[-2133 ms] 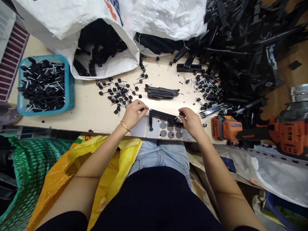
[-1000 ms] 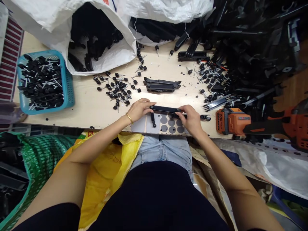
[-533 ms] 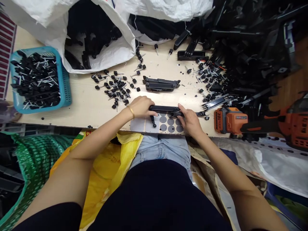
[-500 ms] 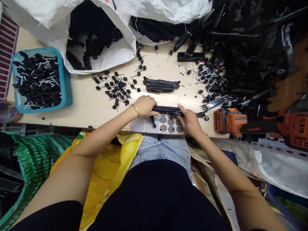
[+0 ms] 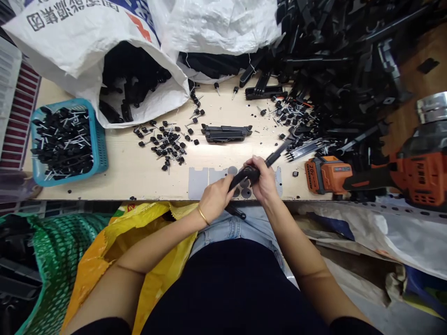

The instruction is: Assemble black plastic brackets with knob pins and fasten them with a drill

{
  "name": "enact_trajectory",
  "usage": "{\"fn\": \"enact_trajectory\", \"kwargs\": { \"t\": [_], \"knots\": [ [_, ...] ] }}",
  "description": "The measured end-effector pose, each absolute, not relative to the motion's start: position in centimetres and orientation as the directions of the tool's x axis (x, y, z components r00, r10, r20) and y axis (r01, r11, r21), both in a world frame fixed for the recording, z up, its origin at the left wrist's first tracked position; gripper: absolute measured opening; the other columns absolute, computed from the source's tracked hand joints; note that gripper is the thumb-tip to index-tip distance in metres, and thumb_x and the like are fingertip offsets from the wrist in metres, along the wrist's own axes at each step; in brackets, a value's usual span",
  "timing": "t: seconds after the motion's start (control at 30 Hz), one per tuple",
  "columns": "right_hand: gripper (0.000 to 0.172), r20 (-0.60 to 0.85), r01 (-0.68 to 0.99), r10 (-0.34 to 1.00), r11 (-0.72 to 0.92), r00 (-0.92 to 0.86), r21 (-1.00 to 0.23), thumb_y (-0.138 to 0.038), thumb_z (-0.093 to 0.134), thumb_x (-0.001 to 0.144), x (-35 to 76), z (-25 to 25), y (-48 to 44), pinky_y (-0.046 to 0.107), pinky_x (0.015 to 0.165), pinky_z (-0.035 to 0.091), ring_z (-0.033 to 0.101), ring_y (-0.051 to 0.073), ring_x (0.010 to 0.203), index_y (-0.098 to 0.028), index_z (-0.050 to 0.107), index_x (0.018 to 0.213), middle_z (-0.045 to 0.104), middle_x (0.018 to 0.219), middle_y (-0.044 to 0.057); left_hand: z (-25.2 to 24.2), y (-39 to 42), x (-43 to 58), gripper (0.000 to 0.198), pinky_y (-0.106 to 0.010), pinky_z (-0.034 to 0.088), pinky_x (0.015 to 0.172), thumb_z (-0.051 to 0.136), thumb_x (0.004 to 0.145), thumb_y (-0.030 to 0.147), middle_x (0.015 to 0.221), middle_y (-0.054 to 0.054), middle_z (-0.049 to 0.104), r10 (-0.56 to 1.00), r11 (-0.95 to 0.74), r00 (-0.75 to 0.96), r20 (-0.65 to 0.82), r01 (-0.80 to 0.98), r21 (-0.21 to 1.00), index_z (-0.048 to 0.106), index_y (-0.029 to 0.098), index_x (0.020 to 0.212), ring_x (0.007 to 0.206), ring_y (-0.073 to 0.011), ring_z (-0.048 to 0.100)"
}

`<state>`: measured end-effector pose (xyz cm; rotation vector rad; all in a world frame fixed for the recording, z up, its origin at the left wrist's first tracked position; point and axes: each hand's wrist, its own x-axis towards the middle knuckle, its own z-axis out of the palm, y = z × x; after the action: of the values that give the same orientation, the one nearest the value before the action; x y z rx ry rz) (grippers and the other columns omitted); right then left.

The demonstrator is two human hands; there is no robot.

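My left hand (image 5: 214, 201) grips the lower end of a black jointed plastic arm (image 5: 240, 177), fingers wrapped around it. My right hand (image 5: 264, 180) is closed around its round middle joint, thumb side up. The arm slants from lower left to upper right over the table's front edge; one segment sticks out below my left hand, and a thin end points toward the far right. Beneath the hands lies a grey sheet with round dark discs (image 5: 199, 182). Farther back, a folded black jointed assembly (image 5: 226, 133) rests on the table, and black-headed screw knobs (image 5: 169, 144) lie scattered to its left.
A blue basket (image 5: 101, 149) full of screw knobs stands at left. Behind it, a white sack (image 5: 70, 56) holds black parts. Black parts (image 5: 324, 79) pile up at right, near an orange cordless power tool (image 5: 328, 173). A yellow sack (image 5: 132, 242) hangs below the table edge.
The black jointed arm has been lifted from lying level over the sheet to a diagonal slant. My right hand has moved onto its joint, and my left hand has come lower. The view has shifted.
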<state>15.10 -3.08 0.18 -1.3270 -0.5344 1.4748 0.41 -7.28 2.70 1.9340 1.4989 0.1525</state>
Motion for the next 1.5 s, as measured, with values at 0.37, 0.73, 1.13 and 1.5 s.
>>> {"fn": "enact_trajectory", "kwargs": {
  "t": [0.37, 0.73, 1.13, 1.5],
  "knots": [
    [0.044, -0.473, -0.278, 0.876, -0.479, -0.096, -0.832, -0.05, 0.075, 0.063, 13.1, 0.5, -1.9, 0.024, 0.05, 0.045, 0.056, 0.011, 0.048, -0.02, 0.046, 0.051, 0.057, 0.049, -0.002, 0.3, -9.9, 2.0, 0.01, -0.03, 0.05, 0.062, 0.051, 0.088, 0.026, 0.07, -0.004, 0.064, 0.889, 0.306, 0.131, -0.438, 0.542, 0.783, 0.053, 0.018, 0.094, 0.064, -0.0213, 0.065],
    [0.039, -0.52, -0.394, 0.847, -0.442, 0.112, -0.806, -0.044, 0.073, 0.063, 13.0, -0.4, -2.9, 0.024, 0.047, 0.043, 0.05, 0.01, 0.044, -0.021, 0.044, 0.051, 0.056, 0.047, -0.003, -0.2, -8.8, 0.9, 0.028, -0.028, 0.049, 0.056, 0.059, 0.084, 0.041, 0.063, 0.001, 0.06, 0.816, 0.335, 0.33, -0.475, 0.399, 0.853, 0.054, 0.018, 0.099, 0.051, -0.0161, 0.059],
    [0.045, -0.35, -0.252, 0.934, -0.322, 0.075, -0.913, -0.062, 0.067, 0.072, 12.3, 3.2, -4.5, 0.022, 0.046, 0.044, 0.052, 0.01, 0.048, -0.02, 0.055, 0.061, 0.054, 0.054, -0.003, 2.2, -6.7, 0.5, 0.085, -0.022, 0.035, 0.039, 0.031, 0.068, 0.092, 0.053, -0.004, 0.059, 0.687, 0.65, 0.482, -0.544, -0.073, 0.756, 0.061, 0.013, 0.079, 0.04, -0.0099, 0.048],
    [0.052, -0.308, -0.195, 0.944, -0.283, 0.116, -0.939, -0.062, 0.066, 0.071, 11.3, 2.4, -3.6, 0.023, 0.048, 0.04, 0.049, 0.008, 0.045, -0.019, 0.049, 0.048, 0.055, 0.048, -0.001, 0.9, -7.5, 1.5, 0.066, -0.019, 0.037, 0.038, 0.048, 0.075, 0.077, 0.05, 0.004, 0.053, 0.799, 0.594, 0.315, -0.513, -0.28, 0.754, 0.057, 0.015, 0.097, 0.039, -0.0085, 0.045]
  ]
}}
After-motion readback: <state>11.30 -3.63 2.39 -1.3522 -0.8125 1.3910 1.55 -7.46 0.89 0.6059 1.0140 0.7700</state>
